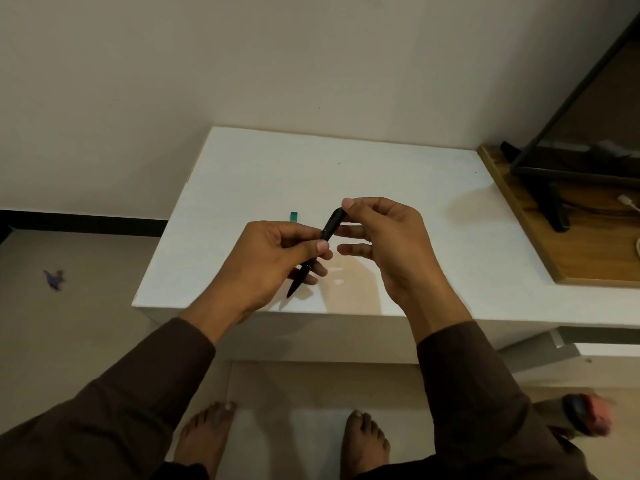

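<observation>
Black pen (330, 227) held slantwise in the air over the near part of the white table (346, 168), tip pointing near and left, blunt end far and right. Lower barrel gripped in the left hand (273, 258), thumb pressed on top and fingers curled beneath. Upper end pinched between thumb and forefinger of the right hand (384, 240), remaining fingers loosely bent and seemingly off the barrel.

Judged as an early stage of twisting or pulling the pen apart: both grips set, body looking whole, no gap to be seen at the join, no loose part lying below. Left to do, by this reading: separating the halves and setting them down.

Just beyond the left hand, flat on the table, a small teal piece (294, 216). Far right, a wooden board (540, 237) bearing a television (571, 133). On the floor at left, a purple scrap (53, 279).
</observation>
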A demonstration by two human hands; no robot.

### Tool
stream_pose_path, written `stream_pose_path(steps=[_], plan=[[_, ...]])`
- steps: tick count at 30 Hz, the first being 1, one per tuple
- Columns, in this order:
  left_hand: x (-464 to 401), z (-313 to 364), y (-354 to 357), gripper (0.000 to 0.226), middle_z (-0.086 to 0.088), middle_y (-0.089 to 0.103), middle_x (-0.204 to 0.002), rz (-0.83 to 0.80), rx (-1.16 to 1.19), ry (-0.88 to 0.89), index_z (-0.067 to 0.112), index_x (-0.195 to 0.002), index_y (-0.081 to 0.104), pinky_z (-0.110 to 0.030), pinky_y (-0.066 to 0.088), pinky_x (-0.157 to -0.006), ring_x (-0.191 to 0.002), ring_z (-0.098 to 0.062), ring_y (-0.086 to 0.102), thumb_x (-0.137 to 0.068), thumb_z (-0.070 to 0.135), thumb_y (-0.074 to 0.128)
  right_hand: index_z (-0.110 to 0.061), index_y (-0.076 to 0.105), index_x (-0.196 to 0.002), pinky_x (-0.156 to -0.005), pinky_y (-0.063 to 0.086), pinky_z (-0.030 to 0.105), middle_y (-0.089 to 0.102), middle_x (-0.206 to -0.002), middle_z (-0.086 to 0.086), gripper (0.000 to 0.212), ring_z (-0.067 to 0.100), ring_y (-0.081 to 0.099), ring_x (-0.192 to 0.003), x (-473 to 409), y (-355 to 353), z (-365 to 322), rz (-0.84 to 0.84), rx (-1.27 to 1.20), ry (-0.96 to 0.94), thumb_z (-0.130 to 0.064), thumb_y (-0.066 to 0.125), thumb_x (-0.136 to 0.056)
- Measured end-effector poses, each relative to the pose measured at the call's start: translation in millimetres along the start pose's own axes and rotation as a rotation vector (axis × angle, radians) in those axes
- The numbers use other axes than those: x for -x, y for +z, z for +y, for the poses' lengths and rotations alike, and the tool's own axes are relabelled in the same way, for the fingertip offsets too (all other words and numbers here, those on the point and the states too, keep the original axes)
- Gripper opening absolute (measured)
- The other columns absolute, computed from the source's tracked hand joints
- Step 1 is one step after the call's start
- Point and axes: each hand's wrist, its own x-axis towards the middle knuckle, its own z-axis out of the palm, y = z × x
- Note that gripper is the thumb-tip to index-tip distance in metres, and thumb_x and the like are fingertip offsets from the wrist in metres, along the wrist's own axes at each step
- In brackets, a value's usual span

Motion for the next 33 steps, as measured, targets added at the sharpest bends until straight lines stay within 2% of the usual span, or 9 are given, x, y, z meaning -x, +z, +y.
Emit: stream_pose_path(steps=[5,10,12,16,19,21,23,30,33], plan=[[-0.1,1.2,-5.0,0.014,-0.008,0.082,-0.082,0.009,0.011,0.011,0.013,-0.099,0.081,-0.03,0.065,-0.062,-0.067,-0.022,0.079,-0.095,0.006,0.07,-0.007,0.074,-0.098,-0.066,0.064,0.035,0.08,-0.099,0.012,0.014,0.021,0.079,-0.086,2.0,4.8,-0.5,-0.007,-0.024,-0.002,-0.017,0.064,-0.102],[1.9,1.4,-8.0,0.012,-0.007,0.083,-0.081,0.006,0.012,-0.025,0.01,-0.099,0.08,-0.027,0.065,-0.063,-0.068,-0.023,0.08,-0.095,0.003,0.07,-0.008,0.071,-0.102,-0.064,0.065,0.037,0.082,-0.092,0.008,0.014,0.022,0.08,-0.088,-3.2,-4.2,-6.2,0.021,-0.163,0.032,-0.016,0.059,-0.105],[2.7,1.0,-7.3,0.012,-0.009,0.083,-0.081,0.013,0.037,-0.038,0.01,-0.097,0.08,-0.027,0.065,-0.063,-0.068,-0.023,0.08,-0.094,0.002,0.071,-0.01,0.071,-0.104,-0.064,0.065,0.035,0.083,-0.091,0.004,0.014,0.019,0.08,-0.087,-6.8,-17.5,-5.2,0.104,-0.062,0.001,-0.017,0.06,-0.104],[0.0,-1.2,-10.2,0.01,-0.009,0.083,-0.082,0.036,0.052,-0.034,0.01,-0.096,0.08,-0.028,0.065,-0.062,-0.069,-0.025,0.08,-0.092,0.003,0.074,-0.014,0.074,-0.094,-0.06,0.064,0.03,0.078,-0.085,0.002,0.01,0.022,0.077,-0.078,-16.0,-49.4,5.5,0.295,0.388,-0.057,-0.018,0.067,-0.1],[-3.0,-3.6,-11.4,0.008,-0.01,0.082,-0.082,0.038,0.048,-0.034,0.01,-0.093,0.081,-0.03,0.066,-0.061,-0.066,-0.024,0.079,-0.09,0.004,0.076,-0.007,0.075,-0.086,-0.073,0.063,0.041,0.077,-0.087,0.007,0.014,0.027,0.073,-0.079,-24.8,-54.7,16.6,0.288,0.714,-0.023,-0.017,0.072,-0.095],[-4.5,-5.4,-10.5,0.008,-0.011,0.082,-0.082,0.038,0.04,-0.04,0.011,-0.09,0.082,-0.032,0.066,-0.06,-0.064,-0.024,0.079,-0.088,0.005,0.078,-0.008,0.074,-0.086,-0.073,0.056,0.034,0.077,-0.093,0.009,0.015,0.026,0.07,-0.082,-29.4,-53.7,22.3,0.282,0.843,0.019,-0.019,0.073,-0.095],[-5.4,-6.9,-10.6,0.008,-0.011,0.082,-0.082,0.037,0.034,-0.046,0.011,-0.09,0.082,-0.034,0.067,-0.061,-0.063,-0.024,0.078,-0.087,0.005,0.079,-0.007,0.075,-0.089,-0.072,0.051,0.031,0.077,-0.097,0.011,0.015,0.027,0.069,-0.085,-33.9,-54.7,26.3,0.285,0.893,0.058,-0.02,0.073,-0.095],[-5.3,-7.5,-12.2,0.007,-0.01,0.083,-0.083,0.031,0.042,-0.05,0.01,-0.093,0.082,-0.035,0.067,-0.06,-0.063,-0.024,0.078,-0.087,0.006,0.079,-0.003,0.078,-0.092,-0.076,0.054,0.034,0.077,-0.097,0.011,0.017,0.029,0.071,-0.091,-32.9,-56.0,28.1,0.275,0.91,0.094,-0.021,0.075,-0.094],[-5.0,-7.9,-13.1,0.008,-0.011,0.083,-0.083,0.03,0.047,-0.055,0.009,-0.094,0.081,-0.035,0.067,-0.06,-0.064,-0.025,0.079,-0.087,0.006,0.079,-0.006,0.076,-0.097,-0.077,0.056,0.034,0.076,-0.095,0.006,0.016,0.022,0.07,-0.086,-27.1,-48.8,22.1,0.315,0.867,-0.015,-0.021,0.073,-0.096]])
